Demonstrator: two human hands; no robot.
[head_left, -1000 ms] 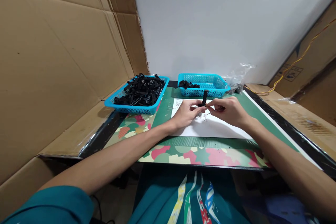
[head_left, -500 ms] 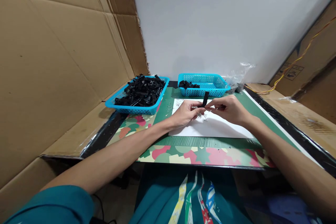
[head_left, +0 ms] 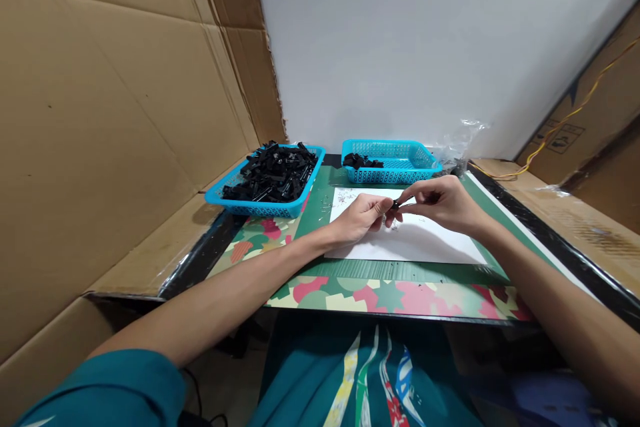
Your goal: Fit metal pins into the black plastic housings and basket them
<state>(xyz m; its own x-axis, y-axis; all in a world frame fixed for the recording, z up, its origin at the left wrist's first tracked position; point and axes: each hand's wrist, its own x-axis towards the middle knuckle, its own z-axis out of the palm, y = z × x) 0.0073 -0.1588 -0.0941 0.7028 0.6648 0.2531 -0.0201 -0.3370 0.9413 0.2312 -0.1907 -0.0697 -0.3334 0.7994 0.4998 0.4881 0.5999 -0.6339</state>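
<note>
Over a white paper sheet, my left hand pinches a small black piece between thumb and fingers. My right hand meets it from the right, its thumb and forefinger closed at the piece's other end. Much of the piece is hidden by the fingers. Small shiny bits lie scattered on the sheet's left part, and more are beneath my hands. Beyond my left hand, a blue basket is heaped with black parts.
A second blue basket at the back holds a few black pieces at its left end. Crumpled clear plastic lies to its right. Cardboard walls stand left and right, and a white wall rises behind the green mat.
The black piece stood upright between my hands before; now it is turned down and mostly covered by my fingers. My left thumb has moved up onto it. The view has shifted slightly.
</note>
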